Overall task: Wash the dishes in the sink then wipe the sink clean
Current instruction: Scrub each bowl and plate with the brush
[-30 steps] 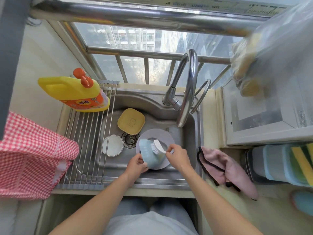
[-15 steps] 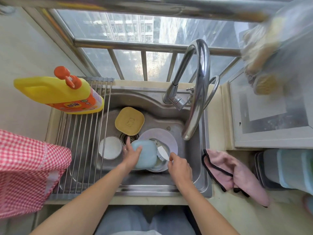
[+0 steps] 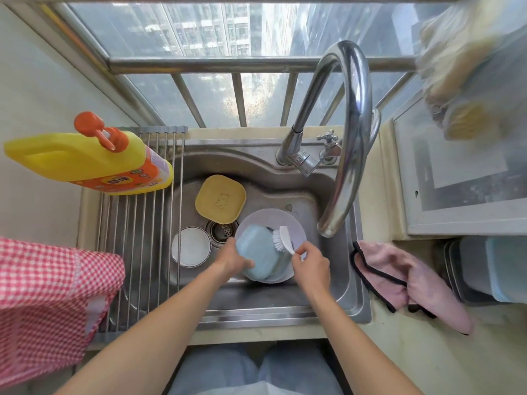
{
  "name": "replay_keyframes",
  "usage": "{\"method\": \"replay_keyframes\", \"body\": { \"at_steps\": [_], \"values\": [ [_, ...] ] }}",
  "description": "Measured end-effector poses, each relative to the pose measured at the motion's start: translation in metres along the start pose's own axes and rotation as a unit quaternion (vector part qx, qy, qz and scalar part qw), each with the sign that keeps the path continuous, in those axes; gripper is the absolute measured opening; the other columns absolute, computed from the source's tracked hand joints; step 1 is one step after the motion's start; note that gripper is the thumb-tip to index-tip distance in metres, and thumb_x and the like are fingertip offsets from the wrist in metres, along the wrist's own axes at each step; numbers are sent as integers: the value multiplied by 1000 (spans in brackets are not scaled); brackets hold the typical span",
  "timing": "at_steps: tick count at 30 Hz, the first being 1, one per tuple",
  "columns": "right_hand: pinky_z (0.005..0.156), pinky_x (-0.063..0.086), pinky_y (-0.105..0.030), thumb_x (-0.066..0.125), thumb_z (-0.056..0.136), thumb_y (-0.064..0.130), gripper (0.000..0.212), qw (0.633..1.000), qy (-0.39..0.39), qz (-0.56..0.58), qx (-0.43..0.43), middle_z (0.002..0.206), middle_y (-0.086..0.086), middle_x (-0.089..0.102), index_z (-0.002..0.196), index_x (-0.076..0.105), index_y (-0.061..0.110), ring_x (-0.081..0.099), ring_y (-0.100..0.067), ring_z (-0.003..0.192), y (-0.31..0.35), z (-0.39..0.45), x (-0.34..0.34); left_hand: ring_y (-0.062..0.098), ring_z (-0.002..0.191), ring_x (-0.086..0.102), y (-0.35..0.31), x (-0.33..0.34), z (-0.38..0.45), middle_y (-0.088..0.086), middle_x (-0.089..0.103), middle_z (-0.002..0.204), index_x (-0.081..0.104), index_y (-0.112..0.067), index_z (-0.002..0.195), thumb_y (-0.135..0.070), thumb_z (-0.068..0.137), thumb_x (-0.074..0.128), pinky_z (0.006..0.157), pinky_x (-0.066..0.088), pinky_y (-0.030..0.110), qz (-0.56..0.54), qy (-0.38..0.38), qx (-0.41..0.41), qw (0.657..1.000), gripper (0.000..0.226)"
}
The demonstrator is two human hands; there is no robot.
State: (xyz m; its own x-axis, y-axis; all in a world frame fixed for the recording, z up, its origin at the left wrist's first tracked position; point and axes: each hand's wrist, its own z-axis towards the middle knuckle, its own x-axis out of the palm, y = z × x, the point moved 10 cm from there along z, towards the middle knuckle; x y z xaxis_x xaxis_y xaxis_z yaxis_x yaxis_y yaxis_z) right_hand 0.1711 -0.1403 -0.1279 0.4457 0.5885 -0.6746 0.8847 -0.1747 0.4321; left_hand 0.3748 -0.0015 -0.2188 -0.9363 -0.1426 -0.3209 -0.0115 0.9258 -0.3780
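Stainless sink [image 3: 336, 295] fills the middle, with a tall curved faucet [image 3: 352, 132] arching from its far right rim toward the basin. Roll-up drying rack [image 3: 137, 252] covers the sink's left part; a yellow detergent bottle [image 3: 85, 162] with an orange pump lies on its far end. Red checked cloth [image 3: 48, 303] hangs at the near left, pink cloth [image 3: 410, 283] lies on the counter just right of the sink. In the basin: pale round plate [image 3: 273, 220] at centre right, yellow square dish [image 3: 220, 199] face down on the far side, touching the plate's edge, white round bowl [image 3: 191, 246] to the left, partly under the rack bars, drain strainer [image 3: 221, 230] between them. Left hand [image 3: 233, 259] grips the light-blue square dish [image 3: 256, 252] by its left edge, tilted above the plate (thumb on the near face). Right hand [image 3: 310, 265] pinches the handle of a white dish brush [image 3: 282, 239], bristles against the blue dish's far right edge.
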Motion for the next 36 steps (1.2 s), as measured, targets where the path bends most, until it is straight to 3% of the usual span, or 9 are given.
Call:
{"method": "replay_keyframes", "body": {
  "at_steps": [5,9,12,15,19,24,28,33,36],
  "values": [
    [62,45,-34,58,87,27,2,996,42,19,-73,71,3,62,88,58,25,56,-19,72,28,-11,14,23,98,68,7,9,-11,2,72,104,61,-18,111,-24,54,87,83,58,39,-36,-16,4,999,63],
    [65,47,-35,58,86,27,3,999,7,22,-28,75,-3,64,85,59,25,59,-29,78,19,12,-4,21,94,70,5,8,-17,1,75,100,71,-18,108,-19,60,87,78,58,32,-16,-33,30,999,51],
    [65,43,-32,62,85,29,7,995,72,37,-66,64,6,59,78,59,30,56,-19,70,32,28,-8,22,93,69,2,4,-21,0,75,98,73,-18,106,-18,61,88,83,57,35,4,-43,49,998,48],
    [61,42,-27,63,83,33,15,986,111,25,-124,54,12,53,73,58,43,49,-11,57,50,34,-12,20,94,68,1,2,-21,-1,75,98,73,-19,108,-15,64,89,80,53,29,33,-37,62,997,47],
    [69,50,-35,61,83,33,8,993,83,-40,-79,72,3,59,78,59,27,60,-22,73,39,48,-20,18,94,68,4,-3,-23,-1,75,98,74,-18,108,-15,64,90,75,47,24,36,-45,70,996,47],
    [62,47,-31,60,84,31,8,983,109,-44,-144,63,5,58,79,56,35,57,-16,64,57,33,-11,18,95,67,2,-3,-25,-1,75,100,74,-16,107,-17,64,91,77,48,25,45,-53,74,995,47],
    [64,47,-34,58,86,30,6,992,67,-55,-89,75,1,64,82,59,26,61,-24,76,34,40,-20,18,96,68,0,-2,-25,-1,75,99,74,-17,109,-16,64,90,81,51,26,44,-51,72,995,48],
    [63,46,-31,60,85,30,7,986,96,-32,-131,61,5,55,79,60,28,53,-14,63,49,28,-8,17,96,66,3,0,-27,-1,74,102,73,-18,110,-19,64,91,79,47,24,49,-53,66,995,50],
    [62,46,-33,58,86,28,6,993,69,-50,-80,72,0,65,80,60,25,61,-23,74,31,39,-20,19,96,68,3,2,-27,-1,75,99,73,-17,106,-20,62,92,83,53,29,51,-50,65,995,48]
  ]
}}
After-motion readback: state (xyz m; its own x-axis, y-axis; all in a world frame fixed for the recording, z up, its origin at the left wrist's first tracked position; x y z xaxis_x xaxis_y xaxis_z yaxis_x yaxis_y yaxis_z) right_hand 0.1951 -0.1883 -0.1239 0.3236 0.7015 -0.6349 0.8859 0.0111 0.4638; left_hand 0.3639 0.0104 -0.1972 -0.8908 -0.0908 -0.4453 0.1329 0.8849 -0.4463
